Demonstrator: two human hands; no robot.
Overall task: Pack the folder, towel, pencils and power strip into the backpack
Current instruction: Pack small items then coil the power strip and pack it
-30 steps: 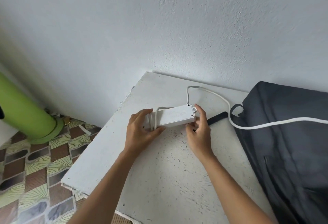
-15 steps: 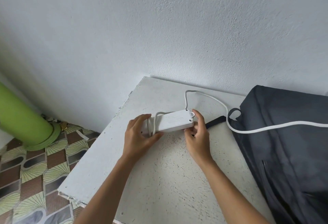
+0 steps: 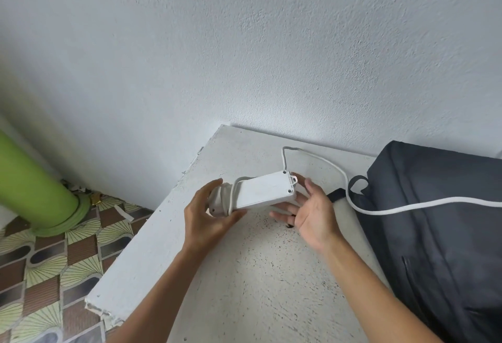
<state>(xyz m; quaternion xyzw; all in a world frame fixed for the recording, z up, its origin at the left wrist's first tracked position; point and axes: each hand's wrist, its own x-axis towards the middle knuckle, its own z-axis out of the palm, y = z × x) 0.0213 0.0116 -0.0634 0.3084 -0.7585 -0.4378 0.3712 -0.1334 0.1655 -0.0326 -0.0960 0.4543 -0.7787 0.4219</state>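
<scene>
A white power strip [image 3: 262, 190] is held above the white bench [image 3: 260, 274]. The left hand [image 3: 207, 216] grips its cord-wrapped end, fingers curled round it. The right hand [image 3: 312, 211], palm up with straight fingers, supports the other end. The cord [image 3: 407, 205] trails across the dark backpack [image 3: 440, 247].

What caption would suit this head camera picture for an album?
Left hand grips a white plastic power strip, right hand open beneath; its white cord crosses a dark grey fabric backpack.

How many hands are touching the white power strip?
2. The left hand grips the cord-wrapped end of the power strip; the right hand lies open, palm up, fingers under its other end.
</scene>
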